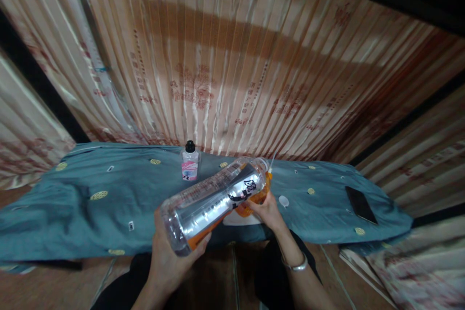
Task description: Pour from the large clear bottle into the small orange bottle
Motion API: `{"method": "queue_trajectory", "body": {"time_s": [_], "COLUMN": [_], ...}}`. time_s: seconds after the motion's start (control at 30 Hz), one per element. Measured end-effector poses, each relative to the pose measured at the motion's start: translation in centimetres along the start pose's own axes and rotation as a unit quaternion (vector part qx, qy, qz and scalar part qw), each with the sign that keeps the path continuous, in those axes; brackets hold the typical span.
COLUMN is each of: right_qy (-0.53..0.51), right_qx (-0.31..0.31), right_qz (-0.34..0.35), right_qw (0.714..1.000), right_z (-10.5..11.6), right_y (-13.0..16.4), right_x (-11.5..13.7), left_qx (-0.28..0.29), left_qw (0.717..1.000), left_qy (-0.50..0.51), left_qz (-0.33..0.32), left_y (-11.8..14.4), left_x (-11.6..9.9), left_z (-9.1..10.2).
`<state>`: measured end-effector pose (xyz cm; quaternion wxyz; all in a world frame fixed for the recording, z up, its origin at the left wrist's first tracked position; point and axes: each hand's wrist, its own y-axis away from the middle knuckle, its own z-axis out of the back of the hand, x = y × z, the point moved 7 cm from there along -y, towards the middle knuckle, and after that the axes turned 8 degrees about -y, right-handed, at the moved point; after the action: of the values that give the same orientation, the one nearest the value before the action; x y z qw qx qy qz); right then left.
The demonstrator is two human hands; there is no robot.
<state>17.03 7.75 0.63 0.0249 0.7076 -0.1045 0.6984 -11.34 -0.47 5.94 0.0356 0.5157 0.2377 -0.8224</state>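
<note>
Curtain (pixel 232 58) fills the upper two-thirds of the frame, pleated, pinkish with red print. Below it, a worktop under a teal cloth (pixel 90 203) runs across mid-frame, left edge to right. Big clear bottle (pixel 214 201) at lower centre, tipped nearly flat, base toward the camera, neck pointing up-right; a band of orange liquid lies along its low side and pools at the neck. Left hand (pixel 170 256) is clamped under the base; right hand (pixel 267 210) is closed around the neck end, so both hands are on the one bottle, set apart along its length. Something white sits under the neck, mostly hidden, can't tell what. Dark phone (pixel 361 204) lies flat at the right of the cloth, well apart. Small clear bottle (pixel 190 162) with black cap and pink label stands upright behind the big one, near but not touching. Small white disc (pixel 284 200), likely a cap, lies just beside the right hand. My read: it's a pour. To do it well, steer with the neck hand, set tilt from the base, raise slowly so liquid doesn't glug onto the cloth.
</note>
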Motion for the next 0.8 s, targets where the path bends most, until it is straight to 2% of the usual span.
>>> {"method": "queue_trajectory", "body": {"time_s": [0.2, 0.4, 0.8], "right_qy": [-0.007, -0.017, 0.019], "right_qx": [0.000, -0.007, 0.002], "right_qz": [0.001, -0.007, 0.003], "right_qw": [1.000, 1.000, 1.000], "right_z": [-0.2, -0.3, 0.1], "right_y": [0.0, 0.0, -0.1], "right_x": [0.3, 0.1, -0.2], "left_qx": [0.009, 0.012, -0.012], "left_qw": [1.000, 0.999, 0.998], "left_qy": [0.009, 0.021, 0.040], "left_qz": [0.012, 0.022, 0.051], "left_y": [-0.1, -0.1, 0.2], "left_x": [0.4, -0.2, -0.8], "left_z": [-0.2, -0.2, -0.1]}}
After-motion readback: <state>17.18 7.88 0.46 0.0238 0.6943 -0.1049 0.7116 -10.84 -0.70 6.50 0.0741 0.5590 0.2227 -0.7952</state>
